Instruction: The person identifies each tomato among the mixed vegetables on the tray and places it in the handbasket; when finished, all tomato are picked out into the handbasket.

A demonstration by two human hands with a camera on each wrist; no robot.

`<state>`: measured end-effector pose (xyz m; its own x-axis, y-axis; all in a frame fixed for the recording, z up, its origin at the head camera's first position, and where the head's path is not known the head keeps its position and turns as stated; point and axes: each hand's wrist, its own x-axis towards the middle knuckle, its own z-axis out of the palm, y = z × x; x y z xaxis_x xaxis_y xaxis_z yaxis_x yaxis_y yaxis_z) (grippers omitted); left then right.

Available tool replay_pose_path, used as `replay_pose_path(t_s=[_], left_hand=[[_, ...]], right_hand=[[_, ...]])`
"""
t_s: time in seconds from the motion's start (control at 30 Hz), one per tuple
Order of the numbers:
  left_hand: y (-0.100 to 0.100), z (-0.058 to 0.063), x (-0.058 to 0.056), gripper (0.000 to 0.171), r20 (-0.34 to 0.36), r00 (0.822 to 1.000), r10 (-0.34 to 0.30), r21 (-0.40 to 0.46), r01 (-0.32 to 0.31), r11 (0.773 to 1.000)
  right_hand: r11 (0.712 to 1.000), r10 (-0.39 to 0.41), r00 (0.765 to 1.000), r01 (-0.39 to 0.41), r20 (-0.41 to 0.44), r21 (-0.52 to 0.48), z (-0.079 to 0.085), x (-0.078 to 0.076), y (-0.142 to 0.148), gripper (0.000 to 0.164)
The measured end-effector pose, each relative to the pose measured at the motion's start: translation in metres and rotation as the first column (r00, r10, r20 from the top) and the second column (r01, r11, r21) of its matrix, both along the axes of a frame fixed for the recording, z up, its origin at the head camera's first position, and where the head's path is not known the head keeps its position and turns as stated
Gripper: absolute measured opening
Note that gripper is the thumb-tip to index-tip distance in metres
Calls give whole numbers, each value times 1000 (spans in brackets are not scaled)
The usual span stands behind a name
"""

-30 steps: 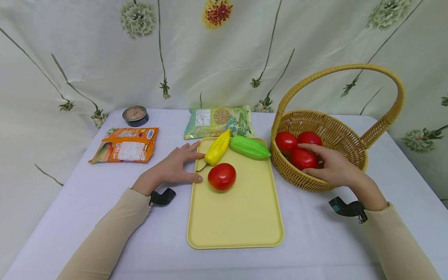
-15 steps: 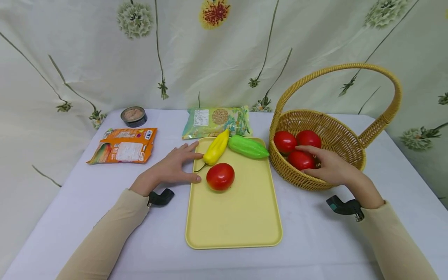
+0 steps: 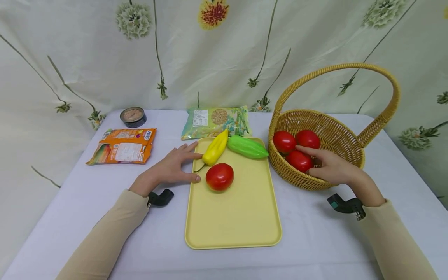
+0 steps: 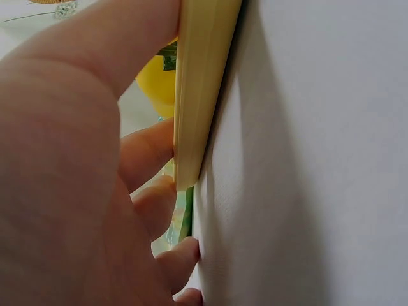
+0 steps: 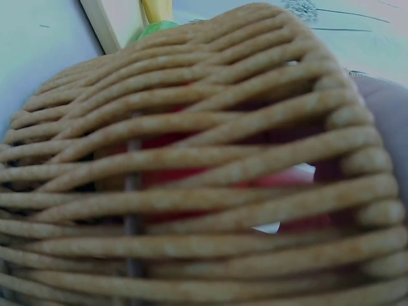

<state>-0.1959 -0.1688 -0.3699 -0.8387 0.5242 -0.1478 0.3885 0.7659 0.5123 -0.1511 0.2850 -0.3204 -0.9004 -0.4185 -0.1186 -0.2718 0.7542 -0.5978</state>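
Note:
My left hand (image 3: pixel 174 166) rests with spread fingers at the left edge of a yellow tray (image 3: pixel 234 225); the left wrist view shows fingertips touching the tray's side (image 4: pixel 201 95). On the tray lie a red tomato (image 3: pixel 219 177), a yellow pepper (image 3: pixel 215 148) and a green ridged vegetable (image 3: pixel 247 147). Over the near rim of a wicker basket (image 3: pixel 301 182), my right hand (image 3: pixel 330 166) reaches in and holds a tomato (image 3: pixel 298 160), index finger across its top and thumb at its near right side. Two more tomatoes lie behind it. Basket weave hides most of the grip in the right wrist view.
The basket's tall handle (image 3: pixel 336 69) arches over its opening. Behind the tray lies a green food packet (image 3: pixel 217 121). At the far left are an orange packet (image 3: pixel 122 147) and a small round tin (image 3: pixel 133 116). A floral cloth hangs behind the white table.
My right thumb has moved in closer against the tomato in the basket. The whole scene has shifted slightly left in the head view. My left hand keeps its place by the tray.

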Motion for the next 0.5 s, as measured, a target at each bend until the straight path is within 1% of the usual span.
replay_pose_path(t_s=[0.2,0.4,0.5], left_hand=[[-1,-1,-1,76,-4,1000,-3,2,3,1000],[1,-1,-2,75,-9,1000,-8,2,8,1000],[0,-2,-1,75,-7,1000,-2,-1,2,1000]], right_hand=[[1000,10,1000,-10,2,10,-1,0,-1,70],[996,-26,999,30,-45,78,0,0,-4,72],[995,-33,998,39,-62,93,0,0,-7,73]])
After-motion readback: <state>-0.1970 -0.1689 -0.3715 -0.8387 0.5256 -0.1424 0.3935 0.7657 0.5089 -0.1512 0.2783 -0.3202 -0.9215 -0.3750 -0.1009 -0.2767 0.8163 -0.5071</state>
